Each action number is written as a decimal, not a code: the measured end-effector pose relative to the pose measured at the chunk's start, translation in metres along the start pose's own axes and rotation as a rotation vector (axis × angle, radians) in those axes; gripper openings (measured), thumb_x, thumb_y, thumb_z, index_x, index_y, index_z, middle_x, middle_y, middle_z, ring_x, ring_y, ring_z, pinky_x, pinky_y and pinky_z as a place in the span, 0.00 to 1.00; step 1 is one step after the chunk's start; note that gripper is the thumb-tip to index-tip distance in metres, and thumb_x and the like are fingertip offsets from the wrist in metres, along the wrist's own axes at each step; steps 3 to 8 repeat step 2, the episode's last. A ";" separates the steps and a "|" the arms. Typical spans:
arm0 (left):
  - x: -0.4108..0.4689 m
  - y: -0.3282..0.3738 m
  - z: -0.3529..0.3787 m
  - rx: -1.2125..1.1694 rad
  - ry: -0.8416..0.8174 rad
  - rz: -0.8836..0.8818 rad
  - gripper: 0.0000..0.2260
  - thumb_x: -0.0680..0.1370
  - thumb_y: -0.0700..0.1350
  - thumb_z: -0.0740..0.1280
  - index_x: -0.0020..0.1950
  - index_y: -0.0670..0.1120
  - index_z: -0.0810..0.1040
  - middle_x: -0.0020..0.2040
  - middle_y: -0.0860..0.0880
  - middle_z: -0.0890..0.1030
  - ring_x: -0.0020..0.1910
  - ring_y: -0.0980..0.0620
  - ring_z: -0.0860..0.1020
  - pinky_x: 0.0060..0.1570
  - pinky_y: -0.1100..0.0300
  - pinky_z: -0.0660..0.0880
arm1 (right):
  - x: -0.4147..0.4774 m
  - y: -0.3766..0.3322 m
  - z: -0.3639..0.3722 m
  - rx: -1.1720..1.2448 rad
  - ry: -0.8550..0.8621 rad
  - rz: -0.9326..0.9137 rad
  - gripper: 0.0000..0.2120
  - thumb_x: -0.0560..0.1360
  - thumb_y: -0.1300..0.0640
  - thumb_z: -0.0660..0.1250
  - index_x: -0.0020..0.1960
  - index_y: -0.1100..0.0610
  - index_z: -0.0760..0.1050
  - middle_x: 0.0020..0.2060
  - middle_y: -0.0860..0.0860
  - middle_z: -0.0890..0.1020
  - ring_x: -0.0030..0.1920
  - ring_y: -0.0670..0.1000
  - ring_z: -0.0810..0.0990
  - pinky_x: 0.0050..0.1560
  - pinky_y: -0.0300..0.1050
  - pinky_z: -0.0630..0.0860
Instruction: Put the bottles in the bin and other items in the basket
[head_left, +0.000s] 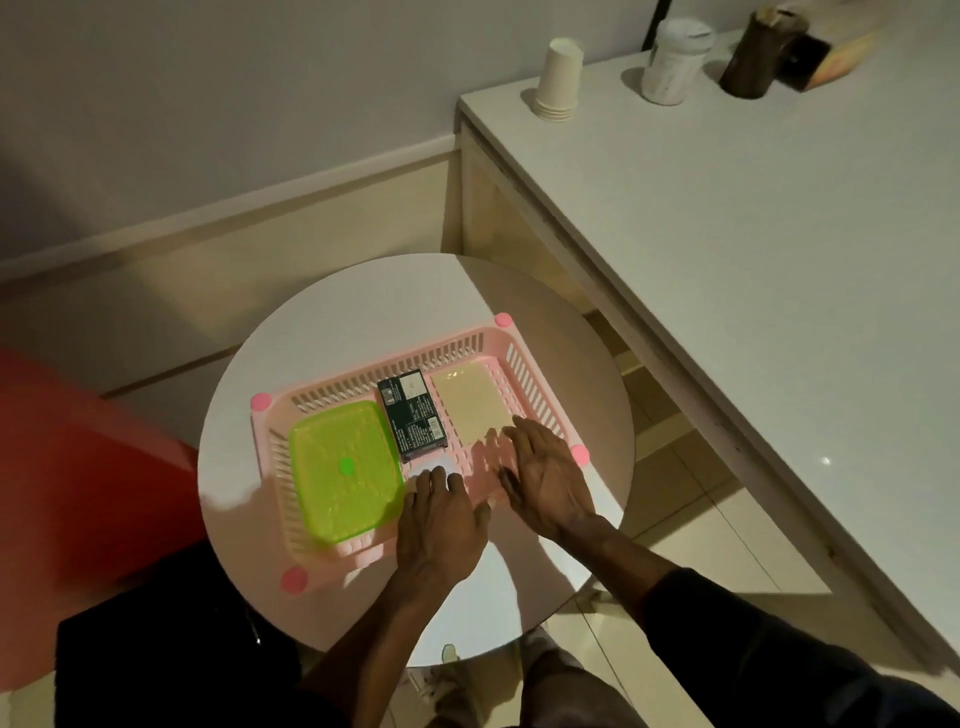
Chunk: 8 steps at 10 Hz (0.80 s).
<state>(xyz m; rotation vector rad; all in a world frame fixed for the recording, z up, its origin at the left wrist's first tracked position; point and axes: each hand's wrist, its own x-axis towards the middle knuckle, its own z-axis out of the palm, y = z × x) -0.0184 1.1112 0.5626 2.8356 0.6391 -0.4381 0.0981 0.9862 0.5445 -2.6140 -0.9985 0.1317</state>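
A pink slotted basket lies on a round white table. Inside it are a green lidded container at the left, a dark box in the middle and a beige flat item at the right. A small white item shows just ahead of my left hand. My left hand rests palm down over the basket's near edge, fingers apart. My right hand hovers palm up over the basket's right near corner, holding nothing. No bottles are visible.
A red bin-like object stands left of the table. A long white counter at the right carries stacked paper cups, a white jar and a dark container. A black object sits below left.
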 end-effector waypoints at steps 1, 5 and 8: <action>-0.010 -0.007 0.003 0.011 0.000 0.074 0.30 0.84 0.61 0.55 0.80 0.41 0.66 0.82 0.38 0.62 0.82 0.38 0.59 0.81 0.45 0.59 | -0.027 -0.006 -0.001 -0.007 0.030 0.058 0.30 0.85 0.39 0.51 0.70 0.60 0.75 0.69 0.58 0.79 0.66 0.62 0.80 0.70 0.61 0.75; -0.019 -0.010 0.010 0.019 0.076 0.182 0.34 0.81 0.62 0.58 0.78 0.38 0.69 0.82 0.35 0.62 0.82 0.36 0.60 0.80 0.41 0.61 | -0.059 -0.013 0.002 -0.015 0.117 0.107 0.30 0.85 0.40 0.51 0.72 0.61 0.73 0.71 0.59 0.77 0.70 0.62 0.77 0.72 0.59 0.70; -0.019 -0.010 0.010 0.019 0.076 0.182 0.34 0.81 0.62 0.58 0.78 0.38 0.69 0.82 0.35 0.62 0.82 0.36 0.60 0.80 0.41 0.61 | -0.059 -0.013 0.002 -0.015 0.117 0.107 0.30 0.85 0.40 0.51 0.72 0.61 0.73 0.71 0.59 0.77 0.70 0.62 0.77 0.72 0.59 0.70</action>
